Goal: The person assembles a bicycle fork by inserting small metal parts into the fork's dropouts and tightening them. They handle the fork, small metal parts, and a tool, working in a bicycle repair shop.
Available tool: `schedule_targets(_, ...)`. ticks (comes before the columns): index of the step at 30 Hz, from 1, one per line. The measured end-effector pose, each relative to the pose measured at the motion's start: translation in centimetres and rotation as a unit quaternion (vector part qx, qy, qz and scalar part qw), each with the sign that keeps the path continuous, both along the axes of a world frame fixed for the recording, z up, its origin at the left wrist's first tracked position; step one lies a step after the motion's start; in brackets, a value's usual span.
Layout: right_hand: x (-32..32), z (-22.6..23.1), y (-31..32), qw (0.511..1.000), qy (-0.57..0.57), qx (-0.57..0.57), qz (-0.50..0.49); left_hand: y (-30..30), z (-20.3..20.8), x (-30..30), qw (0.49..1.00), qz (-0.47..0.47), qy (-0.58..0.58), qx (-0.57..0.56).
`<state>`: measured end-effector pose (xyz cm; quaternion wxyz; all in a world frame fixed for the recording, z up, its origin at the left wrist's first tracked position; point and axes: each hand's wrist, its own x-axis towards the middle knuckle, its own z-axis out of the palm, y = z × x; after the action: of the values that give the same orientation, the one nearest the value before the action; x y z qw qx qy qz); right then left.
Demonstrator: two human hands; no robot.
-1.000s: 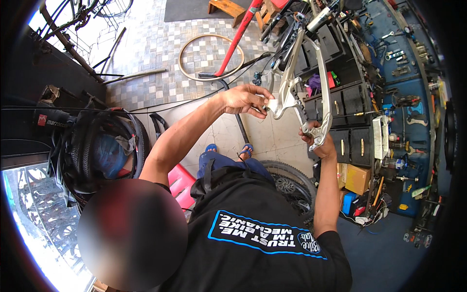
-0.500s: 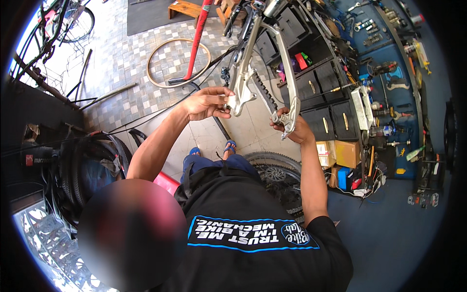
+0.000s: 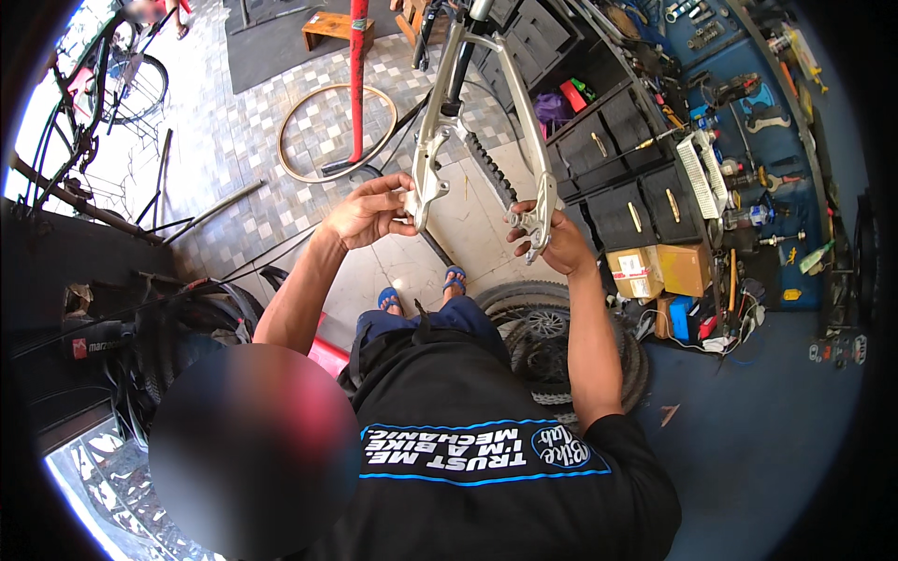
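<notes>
A silver bicycle frame (image 3: 527,105) hangs in front of me, its two rear arms pointing down toward my body. My left hand (image 3: 376,211) pinches the left dropout (image 3: 427,194) between thumb and fingers. Around the lower end of the right arm, at the right dropout (image 3: 537,224), the fingers of my right hand (image 3: 567,245) are curled. A dark chain (image 3: 488,166) runs between the two arms, down to near my right hand. What lies under the right fingers is partly hidden.
A red stand post (image 3: 357,84) rises beyond the frame, with a bare rim (image 3: 286,140) on the tiled floor around its foot. To the right are black drawers (image 3: 625,217), cardboard boxes (image 3: 681,269) and a tool board (image 3: 748,122). Tyres (image 3: 599,360) lie near my legs.
The frame's rear end and both hands have shifted slightly left in the picture, as has the background above. The right fingers have changed position around the right dropout. Both hands stay on the frame.
</notes>
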<state>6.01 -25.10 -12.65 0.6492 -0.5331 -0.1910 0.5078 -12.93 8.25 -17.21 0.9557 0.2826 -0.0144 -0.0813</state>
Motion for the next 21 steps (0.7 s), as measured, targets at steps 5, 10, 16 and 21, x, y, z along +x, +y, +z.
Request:
schedule_targets(5, -1.2, 0.3, 0.6, 0.999, -0.016, 0.003, -0.041, 0.4, 0.0, -0.2, 0.999, 0.006, 0.020, 0.026)
schedule_targets(10, -1.2, -1.5, -0.2, 0.992, 0.080, 0.055, -0.078, -0.1, 1.1, -0.2, 0.999, 0.004, 0.032, 0.030)
schedule_targets(16, -2.4, -1.8, 0.8, 0.952, 0.238, 0.160, -0.107, 0.1, 0.8, -0.3, 0.999, 0.004, 0.024, 0.034)
schedule_targets(21, -3.2, -2.8, 1.1, 0.932, 0.274, 0.199, -0.129, -0.2, 1.6, -0.7, 0.998, 0.019, 0.056, 0.038)
